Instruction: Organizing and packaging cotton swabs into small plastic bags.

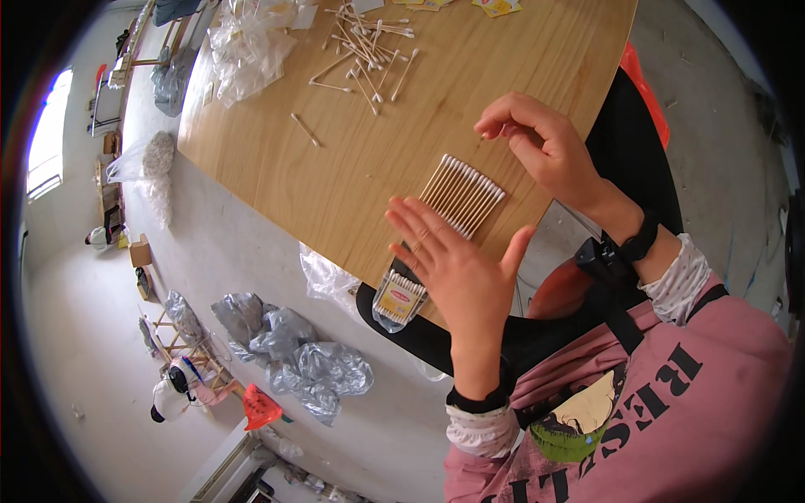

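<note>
A neat row of cotton swabs (464,194) lies side by side on the wooden table (335,193). Over its near end my left hand (461,268) is spread flat, palm down, fingers stretched and thumb apart; I cannot tell whether it touches the swabs. Just beyond the row, to the right, my right hand (541,147) is raised with its fingers curled in; what they hold, if anything, cannot be made out. Beside my left hand, at the table's near edge, is a clear pack of cotton swabs (400,299) with a yellow and white label, partly hidden by the hand.
Loose cotton swabs (373,54) lie scattered at the far side, with a single swab (305,130) apart. Clear plastic bags (247,46) and yellow cards (496,7) lie along the far edge. Grey bags (293,352) rest on the floor; another person (180,390) is at the left.
</note>
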`<act>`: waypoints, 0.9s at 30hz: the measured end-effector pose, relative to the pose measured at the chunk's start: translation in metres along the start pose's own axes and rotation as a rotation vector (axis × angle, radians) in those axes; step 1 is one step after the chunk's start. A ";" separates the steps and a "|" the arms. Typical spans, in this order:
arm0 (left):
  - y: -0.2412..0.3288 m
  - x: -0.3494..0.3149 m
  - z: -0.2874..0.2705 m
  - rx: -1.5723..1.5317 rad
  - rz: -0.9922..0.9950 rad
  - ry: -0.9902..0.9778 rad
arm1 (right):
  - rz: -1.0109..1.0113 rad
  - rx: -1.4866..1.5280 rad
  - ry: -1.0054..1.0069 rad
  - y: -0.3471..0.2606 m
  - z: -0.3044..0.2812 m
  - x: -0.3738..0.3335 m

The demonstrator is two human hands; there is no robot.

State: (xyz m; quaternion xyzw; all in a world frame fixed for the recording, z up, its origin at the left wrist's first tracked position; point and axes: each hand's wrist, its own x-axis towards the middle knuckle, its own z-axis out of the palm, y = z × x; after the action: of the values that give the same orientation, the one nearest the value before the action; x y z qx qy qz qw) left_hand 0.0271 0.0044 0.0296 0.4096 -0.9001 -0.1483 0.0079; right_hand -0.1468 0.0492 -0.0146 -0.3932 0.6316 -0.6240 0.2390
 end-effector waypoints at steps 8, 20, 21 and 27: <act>0.010 0.015 0.032 0.045 0.059 0.072 | -0.117 -0.119 -0.047 0.002 -0.003 -0.001; 0.007 0.016 0.043 0.041 0.060 0.140 | -0.316 -0.391 -0.299 -0.001 -0.008 0.003; 0.007 0.016 0.043 0.036 0.059 0.147 | -0.318 -0.439 -0.336 -0.006 -0.007 0.004; 0.006 0.016 0.047 0.009 0.079 0.190 | -0.302 -0.535 -0.432 -0.017 -0.009 0.009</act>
State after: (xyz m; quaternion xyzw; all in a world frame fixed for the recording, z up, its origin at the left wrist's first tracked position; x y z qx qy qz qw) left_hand 0.0057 0.0089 -0.0155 0.3859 -0.9115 -0.1042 0.0971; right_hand -0.1554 0.0489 0.0044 -0.6531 0.6421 -0.3677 0.1611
